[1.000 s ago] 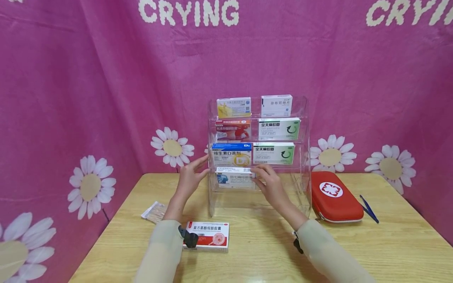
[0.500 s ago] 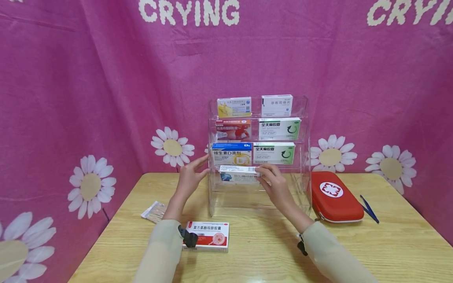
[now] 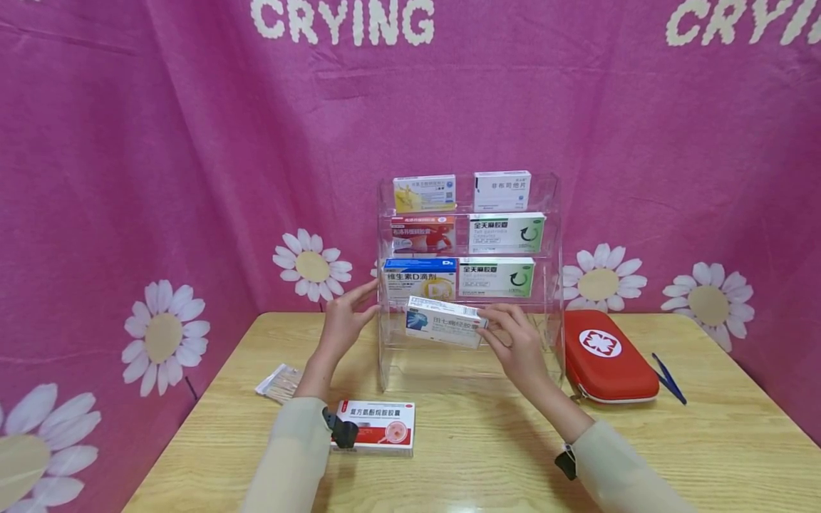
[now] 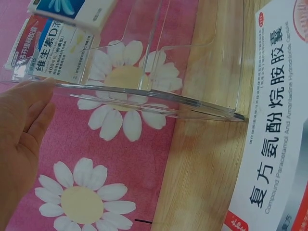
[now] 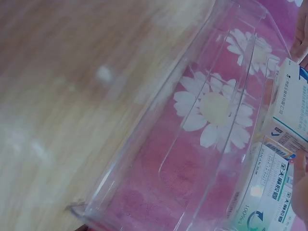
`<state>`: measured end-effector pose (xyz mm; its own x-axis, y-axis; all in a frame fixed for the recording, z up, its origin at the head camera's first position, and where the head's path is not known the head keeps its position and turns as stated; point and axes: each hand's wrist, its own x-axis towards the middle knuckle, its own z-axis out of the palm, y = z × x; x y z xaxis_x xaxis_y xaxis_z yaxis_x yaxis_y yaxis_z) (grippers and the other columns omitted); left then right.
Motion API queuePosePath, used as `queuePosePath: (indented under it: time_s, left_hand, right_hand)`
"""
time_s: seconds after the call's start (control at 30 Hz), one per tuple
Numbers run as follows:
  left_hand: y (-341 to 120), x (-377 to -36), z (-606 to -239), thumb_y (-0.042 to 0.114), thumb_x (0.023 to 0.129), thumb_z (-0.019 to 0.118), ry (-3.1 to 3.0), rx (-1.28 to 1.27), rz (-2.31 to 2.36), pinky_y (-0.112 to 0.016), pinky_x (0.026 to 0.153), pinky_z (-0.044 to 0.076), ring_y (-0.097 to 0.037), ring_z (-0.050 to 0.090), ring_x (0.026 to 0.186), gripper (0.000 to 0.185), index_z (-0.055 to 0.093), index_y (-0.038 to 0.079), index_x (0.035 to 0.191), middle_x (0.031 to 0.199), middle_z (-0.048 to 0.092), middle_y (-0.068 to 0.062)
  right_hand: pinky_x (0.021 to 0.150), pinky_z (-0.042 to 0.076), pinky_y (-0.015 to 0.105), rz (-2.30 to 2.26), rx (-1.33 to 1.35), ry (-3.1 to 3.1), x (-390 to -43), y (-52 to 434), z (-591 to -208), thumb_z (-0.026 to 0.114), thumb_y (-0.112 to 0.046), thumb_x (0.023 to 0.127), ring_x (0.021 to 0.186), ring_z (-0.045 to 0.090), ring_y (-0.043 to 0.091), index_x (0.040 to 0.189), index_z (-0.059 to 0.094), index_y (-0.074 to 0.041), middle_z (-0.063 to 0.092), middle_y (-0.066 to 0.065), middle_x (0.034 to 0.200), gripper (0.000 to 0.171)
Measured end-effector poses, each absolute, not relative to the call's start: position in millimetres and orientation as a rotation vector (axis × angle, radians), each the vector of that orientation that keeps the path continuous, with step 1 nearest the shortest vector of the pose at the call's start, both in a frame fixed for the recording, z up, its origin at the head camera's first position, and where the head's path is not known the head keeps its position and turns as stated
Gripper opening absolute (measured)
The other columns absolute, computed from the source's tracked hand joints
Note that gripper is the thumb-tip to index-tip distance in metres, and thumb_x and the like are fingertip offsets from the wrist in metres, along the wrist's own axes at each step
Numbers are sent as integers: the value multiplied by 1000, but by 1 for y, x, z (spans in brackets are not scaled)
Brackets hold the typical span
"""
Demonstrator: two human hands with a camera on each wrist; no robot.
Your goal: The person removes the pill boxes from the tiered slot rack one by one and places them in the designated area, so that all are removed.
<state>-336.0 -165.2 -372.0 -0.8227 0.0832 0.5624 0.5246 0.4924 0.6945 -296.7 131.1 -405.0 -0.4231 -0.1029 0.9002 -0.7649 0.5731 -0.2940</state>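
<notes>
Medicine box (image 3: 444, 322), tilted in front of the clear rack (image 3: 551, 285), is pinched at one end by the right hand (image 3: 521, 347); it may slip out. Left hand (image 3: 343, 320), fingers spread, steadies the rack's side.

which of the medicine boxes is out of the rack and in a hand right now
The white and blue box, tilted in front of the clear rack's lowest tier, pinched by the right hand. The other racked boxes sit untouched; the red and white box lies on the table.

Pale beige long sleeves (image 3: 291, 456) on both arms, a small black device strapped at each wrist (image 3: 342, 432)
</notes>
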Motion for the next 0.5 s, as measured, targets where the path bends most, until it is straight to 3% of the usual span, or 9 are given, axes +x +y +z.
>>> queuePosePath:
  time_s: [0.5]
  left_hand:
    - [-166,-336,-371,0,85,71,-2290,-499,-1275,-47,94,58,-36,65,115,45,62,1,129,128,63,-21]
  right_hand:
    - [67,60,15,975,871,-2038,-264,151,-422,82,10,66,68,70,16,100,71,-1,66,8,94,37]
